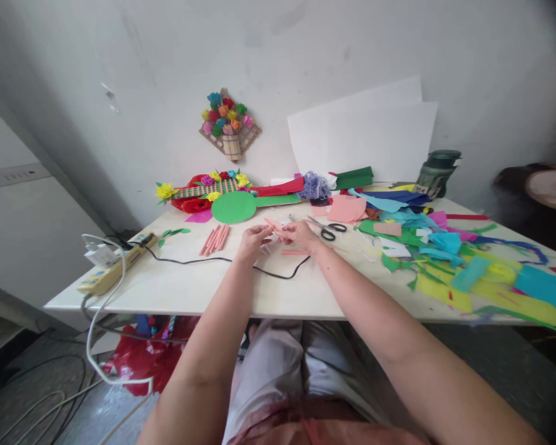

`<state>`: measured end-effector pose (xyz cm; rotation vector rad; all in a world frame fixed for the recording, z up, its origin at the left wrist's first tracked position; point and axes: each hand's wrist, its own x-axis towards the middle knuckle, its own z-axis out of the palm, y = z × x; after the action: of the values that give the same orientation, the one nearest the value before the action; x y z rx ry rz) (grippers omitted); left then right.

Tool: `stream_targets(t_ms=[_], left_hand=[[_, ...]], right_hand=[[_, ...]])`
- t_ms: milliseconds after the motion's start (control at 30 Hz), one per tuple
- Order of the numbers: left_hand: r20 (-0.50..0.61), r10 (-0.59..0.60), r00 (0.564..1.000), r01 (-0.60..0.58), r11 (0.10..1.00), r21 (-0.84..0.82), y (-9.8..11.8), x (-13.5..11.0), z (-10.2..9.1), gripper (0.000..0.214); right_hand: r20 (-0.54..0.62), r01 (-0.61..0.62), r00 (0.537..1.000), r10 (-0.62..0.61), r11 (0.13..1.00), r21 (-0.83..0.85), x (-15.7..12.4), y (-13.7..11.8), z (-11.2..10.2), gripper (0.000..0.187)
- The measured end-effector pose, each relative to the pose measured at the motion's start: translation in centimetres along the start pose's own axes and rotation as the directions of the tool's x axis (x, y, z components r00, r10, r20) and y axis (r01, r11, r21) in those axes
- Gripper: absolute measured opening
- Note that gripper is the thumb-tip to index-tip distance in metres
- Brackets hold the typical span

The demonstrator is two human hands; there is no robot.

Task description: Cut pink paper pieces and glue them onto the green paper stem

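Both hands meet over the middle of the table. Between their fingertips is a small piece of pink paper point(275, 229). My left hand point(256, 241) pinches its left side, and my right hand point(300, 236) pinches the right side. The fingers hide much of its shape. Left of my left hand, several pink paper rolls point(214, 240) lie side by side. A flat pink strip point(294, 252) rests just under my right hand. Black-handled scissors point(328, 234) lie to the right of that hand. Small white scraps show below the fingers.
A black cord point(199, 262) crosses the table from a power strip point(104, 275). Behind my hands lie a green round-ended board point(234, 207), a purple yarn bundle point(315, 185) and pink sheets point(347, 208). Coloured scraps point(445, 287) cover the right side; a dark bottle point(437, 173) stands behind.
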<state>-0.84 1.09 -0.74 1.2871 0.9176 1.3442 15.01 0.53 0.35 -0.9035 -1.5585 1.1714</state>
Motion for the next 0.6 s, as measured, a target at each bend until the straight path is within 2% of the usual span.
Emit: stream_targets(t_ms=[67,133,267,367,467,533,600], left_hand=[[-0.008,0.010,1.000,-0.010,1.000,-0.018,-0.1,0.1,-0.1,0.033],[-0.020,0.012,1.000,-0.013,0.999,-0.044,-0.2,0.2,-0.1,0.033],[-0.078,-0.010,0.997,0.003,0.996,-0.092,-0.1,0.2,-0.1,0.033],[-0.114,-0.013,0.993,0.001,0.994,-0.105,0.0,0.2,0.0,0.032],[-0.122,-0.016,0.992,0.003,0.995,-0.105,0.1,0.3,0.0,0.031],[-0.132,-0.022,0.991,0.008,0.994,-0.105,0.1,0.3,0.0,0.030],[-0.139,-0.029,0.990,0.013,0.994,-0.110,0.0,0.3,0.0,0.030]], right_hand=[[0.023,-0.004,1.000,0.004,1.000,0.010,0.1,0.2,0.0,0.030],[-0.011,0.007,1.000,-0.007,1.000,0.016,0.3,0.4,-0.1,0.031],[-0.230,0.025,0.973,-0.029,0.999,-0.020,1.1,1.3,-1.2,0.025],[-0.402,0.034,0.910,-0.095,0.987,-0.158,2.0,2.1,-2.6,0.024],[-0.508,0.029,0.845,-0.169,0.961,-0.273,2.5,2.3,-4.0,0.019],[-0.569,-0.069,0.808,-0.155,0.933,-0.353,2.3,1.7,-4.9,0.020],[-0.628,-0.202,0.764,-0.149,0.868,-0.453,1.8,0.9,-5.7,0.022]])
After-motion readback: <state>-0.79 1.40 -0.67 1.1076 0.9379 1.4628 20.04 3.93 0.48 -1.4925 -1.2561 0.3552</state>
